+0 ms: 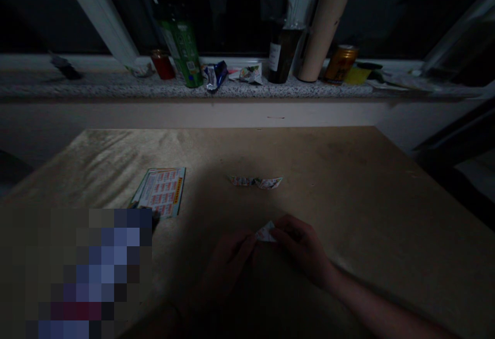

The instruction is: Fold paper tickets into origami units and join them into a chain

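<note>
Between my two hands is a small folded piece of printed paper point(265, 232), pale with reddish marks. My left hand point(234, 251) pinches its left corner, and the fingers of my right hand point(297, 238) are closed on its right side. Beyond them on the table lies a folded paper bow shape point(256, 181), narrow in the middle with two wider ends and coloured print. To the left rests a stack of printed cards point(164, 190) with rows of red print. Dim light leaves much of my left hand in shadow.
A brown table point(328, 174) reaches to the wall below a granite sill point(232, 90). On the sill stand a green container point(181, 50), a dark cup with a straw point(284, 53), a tall cardboard tube point(327, 24), an orange can point(341, 64) and crumpled wrappers point(216, 74). A pixelated patch hides the lower left.
</note>
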A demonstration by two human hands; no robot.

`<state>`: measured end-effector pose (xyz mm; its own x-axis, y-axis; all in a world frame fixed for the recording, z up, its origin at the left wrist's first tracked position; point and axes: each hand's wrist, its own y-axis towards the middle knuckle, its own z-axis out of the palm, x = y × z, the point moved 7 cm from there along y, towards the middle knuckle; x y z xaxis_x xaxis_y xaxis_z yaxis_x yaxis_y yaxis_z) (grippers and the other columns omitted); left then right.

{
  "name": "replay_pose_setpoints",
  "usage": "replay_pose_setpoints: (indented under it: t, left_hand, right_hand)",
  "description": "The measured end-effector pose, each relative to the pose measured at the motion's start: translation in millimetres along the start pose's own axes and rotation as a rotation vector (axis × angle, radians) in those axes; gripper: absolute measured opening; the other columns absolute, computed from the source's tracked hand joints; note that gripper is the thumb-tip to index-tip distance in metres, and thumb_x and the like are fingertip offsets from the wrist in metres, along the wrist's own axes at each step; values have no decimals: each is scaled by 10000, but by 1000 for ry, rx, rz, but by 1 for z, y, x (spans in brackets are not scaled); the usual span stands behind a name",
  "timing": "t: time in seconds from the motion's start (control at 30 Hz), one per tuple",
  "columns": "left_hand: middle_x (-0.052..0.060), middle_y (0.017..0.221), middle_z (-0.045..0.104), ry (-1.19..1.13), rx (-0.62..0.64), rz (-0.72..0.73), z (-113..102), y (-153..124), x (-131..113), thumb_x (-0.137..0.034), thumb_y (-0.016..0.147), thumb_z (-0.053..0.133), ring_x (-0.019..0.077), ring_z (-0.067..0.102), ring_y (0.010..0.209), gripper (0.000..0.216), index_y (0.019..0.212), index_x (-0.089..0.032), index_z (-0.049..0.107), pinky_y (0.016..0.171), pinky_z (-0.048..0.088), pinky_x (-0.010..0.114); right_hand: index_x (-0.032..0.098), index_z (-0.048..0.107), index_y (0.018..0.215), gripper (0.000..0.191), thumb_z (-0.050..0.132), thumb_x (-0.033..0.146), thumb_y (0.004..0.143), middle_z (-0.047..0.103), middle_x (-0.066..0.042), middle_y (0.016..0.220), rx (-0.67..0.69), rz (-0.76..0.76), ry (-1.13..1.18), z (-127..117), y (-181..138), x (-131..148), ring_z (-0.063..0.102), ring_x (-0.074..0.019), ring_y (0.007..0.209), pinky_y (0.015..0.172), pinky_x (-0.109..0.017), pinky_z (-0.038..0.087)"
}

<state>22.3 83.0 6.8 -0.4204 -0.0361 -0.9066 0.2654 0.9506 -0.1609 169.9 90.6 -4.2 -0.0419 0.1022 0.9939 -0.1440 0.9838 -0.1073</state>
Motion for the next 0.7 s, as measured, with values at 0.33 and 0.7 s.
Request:
replay_pose_setpoints:
  t: [0.33,0.7]
  left_hand:
    - [-25,641,586,25,77,6,6,1,1,-337,922,353,133,535,637,397,642,-190,594,643,368,192]
    - [-17,740,660,1,160,57,8,0,-1,-298,927,348,141,595,726,362,760,-190,650,713,384,200]
  right_hand:
    - [176,575,719,245,580,412,787,536,19,631,-36,-3,-46,-3,2,-1,493,-110,567,516,-212,385]
    - [170,540,704,261,578,415,789,470,39,584,-19,40,19,-2,1,-9,421,-94,523,471,-203,326]
